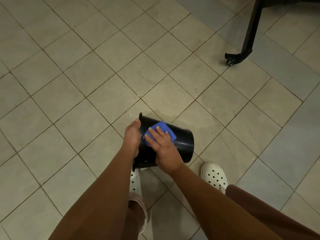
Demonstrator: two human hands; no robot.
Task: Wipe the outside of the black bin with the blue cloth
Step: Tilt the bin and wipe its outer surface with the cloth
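The black bin (183,144) is tipped on its side above the tiled floor, its rim to the left and its base to the right. My left hand (132,135) grips the bin at its rim end. My right hand (163,146) lies flat on the bin's upper side and presses the folded blue cloth (161,128) against it. The cloth shows beyond my fingertips. The bin's opening is hidden behind my left hand and arm.
Beige tiled floor (86,75) all around, with a damp patch (199,122) just right of the bin. My feet in white perforated clogs (214,175) stand below the bin. A black furniture leg with a caster (232,59) is at the upper right.
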